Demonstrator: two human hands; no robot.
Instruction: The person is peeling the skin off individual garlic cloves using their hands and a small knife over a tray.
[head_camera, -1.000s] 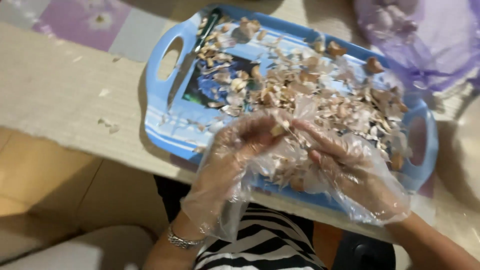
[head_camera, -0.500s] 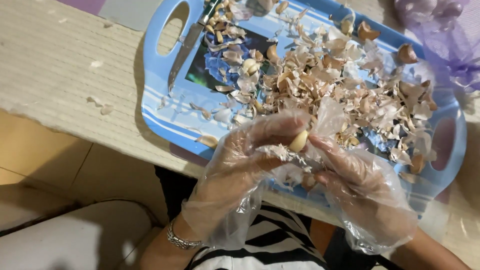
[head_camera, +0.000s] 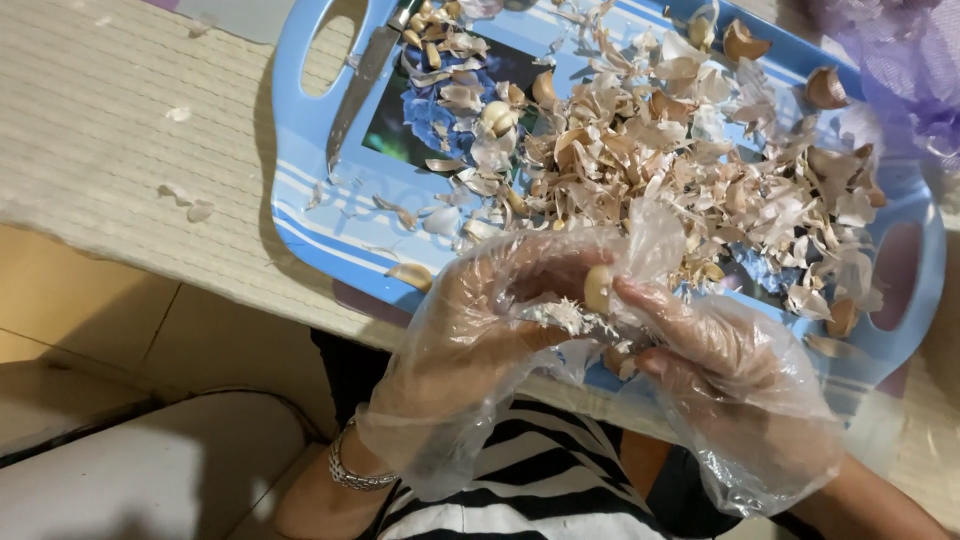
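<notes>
Both my hands wear loose clear plastic gloves. My left hand (head_camera: 480, 320) and my right hand (head_camera: 720, 360) meet over the near edge of a blue tray (head_camera: 300, 200) and together pinch a pale garlic clove (head_camera: 598, 288). Dry white skin flakes hang just below the clove. The tray carries a heap of garlic peels (head_camera: 680, 150) and a few peeled cloves. A knife (head_camera: 362, 80) lies on the tray's left side, its blade pointing toward me.
The tray rests on a beige woven mat (head_camera: 120, 160) covering a table. A purple mesh bag (head_camera: 900, 60) sits at the far right. Loose peel bits lie on the mat. A silver bracelet (head_camera: 355, 470) circles my left wrist; tiled floor shows below.
The camera view has drifted closer and lower over the tray. My hands stay together on the clove, turning it slightly between the fingertips.
</notes>
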